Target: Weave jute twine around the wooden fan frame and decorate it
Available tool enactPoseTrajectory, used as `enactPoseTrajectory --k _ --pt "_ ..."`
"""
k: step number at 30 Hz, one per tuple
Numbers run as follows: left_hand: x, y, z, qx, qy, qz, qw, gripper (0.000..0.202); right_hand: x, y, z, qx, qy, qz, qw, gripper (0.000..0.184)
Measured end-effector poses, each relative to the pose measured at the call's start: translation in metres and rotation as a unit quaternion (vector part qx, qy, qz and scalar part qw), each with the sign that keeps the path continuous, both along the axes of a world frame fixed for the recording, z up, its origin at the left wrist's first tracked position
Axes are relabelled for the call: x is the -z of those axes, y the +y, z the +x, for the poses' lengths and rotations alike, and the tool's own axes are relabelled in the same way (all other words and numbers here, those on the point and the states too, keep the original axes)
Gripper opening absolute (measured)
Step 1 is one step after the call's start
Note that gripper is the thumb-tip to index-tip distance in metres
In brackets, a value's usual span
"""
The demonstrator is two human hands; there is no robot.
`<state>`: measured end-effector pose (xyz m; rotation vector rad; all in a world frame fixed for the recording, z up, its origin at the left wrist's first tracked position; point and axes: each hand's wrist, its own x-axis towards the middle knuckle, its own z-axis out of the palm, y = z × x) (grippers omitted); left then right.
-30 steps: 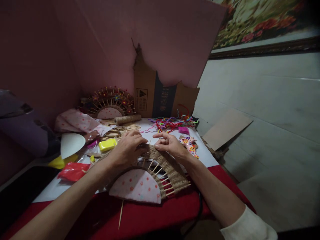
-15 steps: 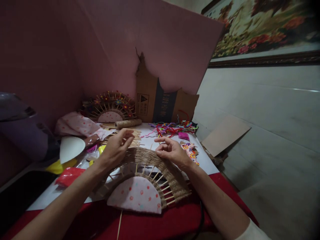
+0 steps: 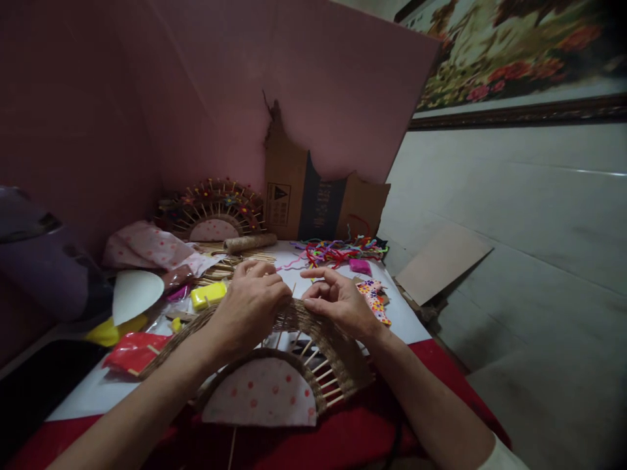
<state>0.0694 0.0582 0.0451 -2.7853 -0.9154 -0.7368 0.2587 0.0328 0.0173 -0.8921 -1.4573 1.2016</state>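
Note:
A half-round fan-shaped piece stands tilted in front of me, its thin wooden sticks running out to a woven twine band [image 3: 345, 356]. At its base is a half disc [image 3: 259, 395] covered in white cloth with pinkish-red dots. Over the top of the band, my left hand [image 3: 255, 303] is closed, knuckles up, beside a protruding stick tip [image 3: 294, 288]; its fingertips are hidden. My right hand [image 3: 340, 303] pinches the band's upper edge near the same stick, index finger stretched out above and the other fingers curled.
Behind stand a similar decorated fan [image 3: 215, 209] and torn cardboard [image 3: 289, 196]. A twine roll [image 3: 249, 243], colourful pipe cleaners [image 3: 337, 251], a yellow packet [image 3: 208, 296] and a red packet [image 3: 134, 352] lie about. A dark flat object [image 3: 49, 375] is at left.
My left hand has come down and right onto the top of the band. The fan-shaped piece has tilted slightly, showing more of its left side. My right hand has barely moved.

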Motion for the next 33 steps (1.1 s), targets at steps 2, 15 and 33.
enactPoseTrajectory --k 2,15,33 --pt "0.001 0.001 0.001 0.002 -0.014 -0.013 1.0 0.015 0.001 0.0 -0.001 0.005 -0.001 0.007 1.0 0.043" --pt "0.012 0.002 0.002 -0.036 -0.039 -0.052 0.997 0.021 -0.005 -0.007 -0.008 0.045 -0.011 0.019 0.999 0.042" --pt "0.0 0.002 -0.01 0.011 -0.088 -0.158 0.983 0.009 -0.008 -0.002 -0.002 0.017 -0.005 -0.005 1.0 0.044"
